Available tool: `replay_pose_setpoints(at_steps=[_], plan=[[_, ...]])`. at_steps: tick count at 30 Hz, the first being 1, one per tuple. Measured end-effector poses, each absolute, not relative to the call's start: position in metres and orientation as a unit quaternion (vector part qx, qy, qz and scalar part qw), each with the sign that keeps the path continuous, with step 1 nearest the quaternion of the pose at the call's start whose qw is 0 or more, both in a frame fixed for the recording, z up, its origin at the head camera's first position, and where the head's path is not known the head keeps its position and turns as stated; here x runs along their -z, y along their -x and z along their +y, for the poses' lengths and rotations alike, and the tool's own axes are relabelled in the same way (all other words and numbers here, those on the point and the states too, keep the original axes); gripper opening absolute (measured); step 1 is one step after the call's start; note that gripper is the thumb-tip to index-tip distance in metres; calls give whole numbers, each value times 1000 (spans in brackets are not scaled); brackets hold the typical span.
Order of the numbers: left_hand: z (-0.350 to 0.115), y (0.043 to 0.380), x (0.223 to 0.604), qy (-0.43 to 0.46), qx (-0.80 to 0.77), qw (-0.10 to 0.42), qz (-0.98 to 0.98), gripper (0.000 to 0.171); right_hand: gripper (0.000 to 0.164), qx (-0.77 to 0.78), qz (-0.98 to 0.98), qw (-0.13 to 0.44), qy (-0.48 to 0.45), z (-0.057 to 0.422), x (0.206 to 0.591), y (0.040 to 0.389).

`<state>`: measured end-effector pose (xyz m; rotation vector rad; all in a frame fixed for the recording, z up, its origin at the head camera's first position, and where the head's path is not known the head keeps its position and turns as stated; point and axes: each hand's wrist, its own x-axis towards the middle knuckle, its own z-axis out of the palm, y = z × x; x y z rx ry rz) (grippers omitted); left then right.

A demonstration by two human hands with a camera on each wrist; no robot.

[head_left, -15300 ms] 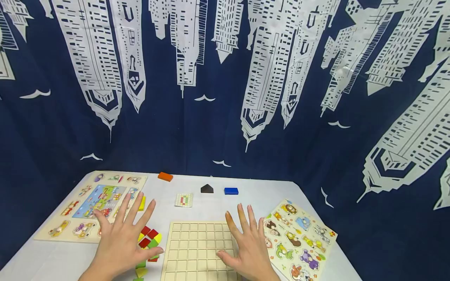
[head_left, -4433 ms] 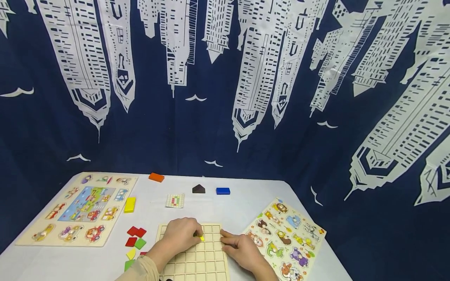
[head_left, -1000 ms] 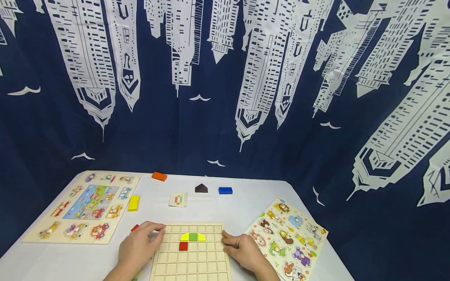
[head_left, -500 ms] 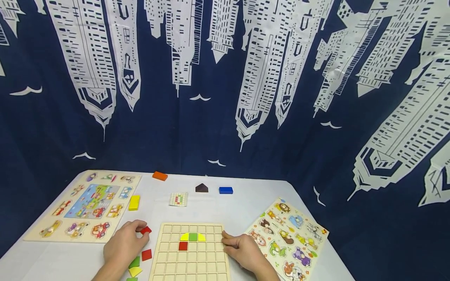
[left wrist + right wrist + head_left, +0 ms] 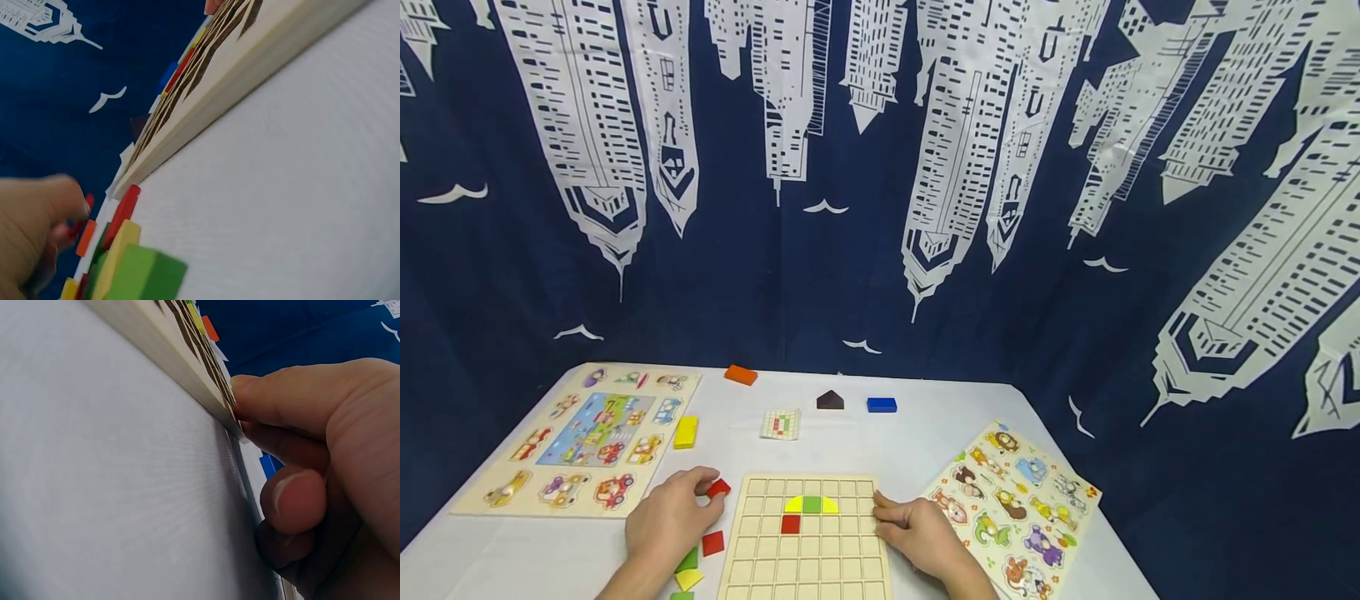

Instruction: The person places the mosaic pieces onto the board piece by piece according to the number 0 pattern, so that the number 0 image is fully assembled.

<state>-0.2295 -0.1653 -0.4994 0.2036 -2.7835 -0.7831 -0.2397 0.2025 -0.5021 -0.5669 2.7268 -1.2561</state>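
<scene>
My left hand [image 5: 664, 523] pinches a red block [image 5: 719, 488] between thumb and finger, just left of the wooden grid board [image 5: 842, 571]. In the left wrist view that hand [image 5: 31, 228] is at the left edge, partly cut off. With thumb and bent fingers, my right hand [image 5: 928, 540] grips the board's right edge; the right wrist view shows the thumb [image 5: 281, 397] at the rim. On the board, a green square [image 5: 812, 504] lies between two yellow rounded pieces [image 5: 793, 505], with a red square [image 5: 791, 524] below the left one. Loose red [image 5: 712, 542], green and yellow [image 5: 688, 579] blocks lie by my left wrist.
A vehicle puzzle [image 5: 497, 467] lies at left, an animal puzzle [image 5: 1011, 575] at right. Behind the board are a small pattern card [image 5: 781, 424], a dark brown block [image 5: 830, 400], a blue block [image 5: 882, 404], an orange block [image 5: 741, 375] and a yellow block [image 5: 686, 432].
The grid was bare at first and now bears yellow, green and red pieces. Within the last second my left hand drew left from the board and took the red block; my right hand stayed.
</scene>
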Motion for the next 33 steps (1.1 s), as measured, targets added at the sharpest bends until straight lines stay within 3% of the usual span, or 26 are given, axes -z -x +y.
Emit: replay_pose_setpoints(at_steps=[3,10,13,33], plan=[[-152,224,497,-27,306,126,-943,32,30,409,892,39,188,203,502,241],[-124,204,505,208,337,109,-912,20,30,403,893,33,196,203,501,243],[-120,202,510,254,337,106,-900,18,30,404,893,32,196,203,502,243],[-118,207,517,230,355,98,-901,8,33,413,890,47,188,203,504,242]])
